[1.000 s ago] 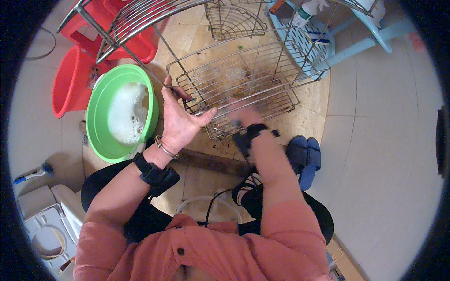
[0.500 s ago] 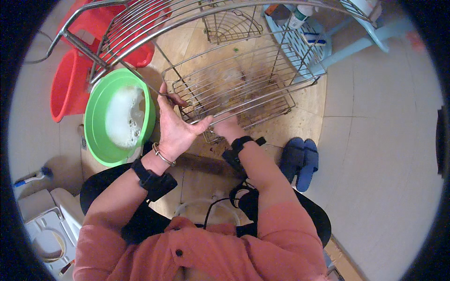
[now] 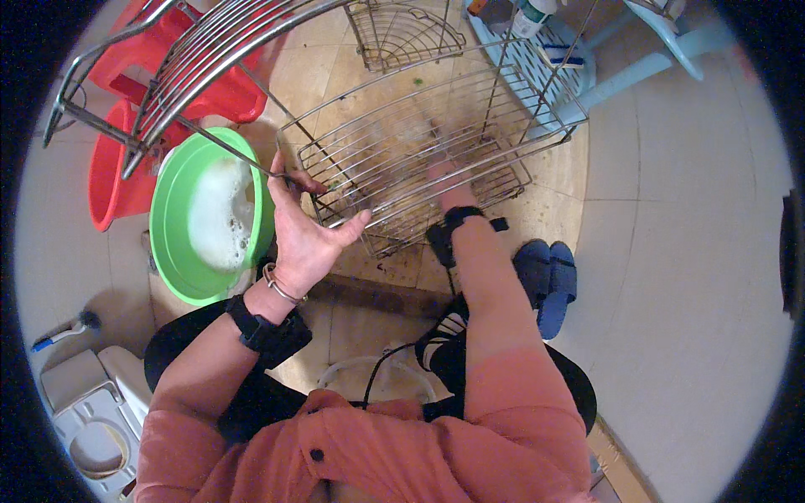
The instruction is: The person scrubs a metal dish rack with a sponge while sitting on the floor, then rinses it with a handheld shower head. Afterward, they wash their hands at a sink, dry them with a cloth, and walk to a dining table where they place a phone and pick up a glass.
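Observation:
A tiered metal wire rack [image 3: 201,63] stands tilted over the wet floor ahead of me. My left hand [image 3: 306,239] grips its near left corner, the thumb stretched along the front rail and the fingers behind the wires. Between the rack's lower tiers reaches my right hand [image 3: 453,183], partly covered by wires and blurred. Whether it holds anything is hidden. Dark straps circle both wrists. Left of the rack sits a green basin [image 3: 170,214] with white foamy water.
A red bucket [image 3: 113,176] and a red plastic stool [image 3: 226,99] stand far left. At the back are a quarter-round wire shelf [image 3: 408,38] and a light-blue plastic shelf [image 3: 503,59] with bottles. Dark blue slippers [image 3: 558,289] lie right. A brush [image 3: 63,334] lies left.
My right hand has moved forward and right, deeper between the rack's tiers. The rack's upper tier has shifted left and tipped slightly. My left hand keeps its grip on the corner.

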Motion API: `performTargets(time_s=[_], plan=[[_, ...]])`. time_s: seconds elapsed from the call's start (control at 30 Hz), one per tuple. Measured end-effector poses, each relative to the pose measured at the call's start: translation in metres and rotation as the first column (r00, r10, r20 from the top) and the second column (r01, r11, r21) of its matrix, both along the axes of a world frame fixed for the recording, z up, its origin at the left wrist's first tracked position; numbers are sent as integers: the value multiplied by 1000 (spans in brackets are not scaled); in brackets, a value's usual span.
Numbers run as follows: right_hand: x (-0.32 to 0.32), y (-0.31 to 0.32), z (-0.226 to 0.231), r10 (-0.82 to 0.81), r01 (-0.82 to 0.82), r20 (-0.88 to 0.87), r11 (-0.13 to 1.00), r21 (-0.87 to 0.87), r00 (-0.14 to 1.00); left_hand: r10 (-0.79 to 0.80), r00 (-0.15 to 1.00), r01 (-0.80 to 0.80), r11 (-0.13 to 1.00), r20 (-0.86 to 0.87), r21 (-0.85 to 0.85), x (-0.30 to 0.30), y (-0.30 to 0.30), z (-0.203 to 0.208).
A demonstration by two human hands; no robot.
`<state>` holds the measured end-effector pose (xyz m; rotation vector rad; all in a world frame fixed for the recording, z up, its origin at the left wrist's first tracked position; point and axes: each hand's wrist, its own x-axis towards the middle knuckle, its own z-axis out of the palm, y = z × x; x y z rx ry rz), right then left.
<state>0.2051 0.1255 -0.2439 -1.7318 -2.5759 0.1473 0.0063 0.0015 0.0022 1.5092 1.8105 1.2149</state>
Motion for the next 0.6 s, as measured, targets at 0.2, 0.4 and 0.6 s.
performTargets(time_s=[0.2,0.4,0.6], plan=[[-46,-41,33,174,-197,-99,927,-320,980,26,1000,-26,999,-8,-38,-1,6,1],[4,-4,72,-32,25,-446,999,-22,895,-1,999,0,1000,-39,-11,-7,10,0],[-23,-14,44,102,-104,-26,991,-87,994,-5,1000,5,1000,-1,12,-4,9,-3]])
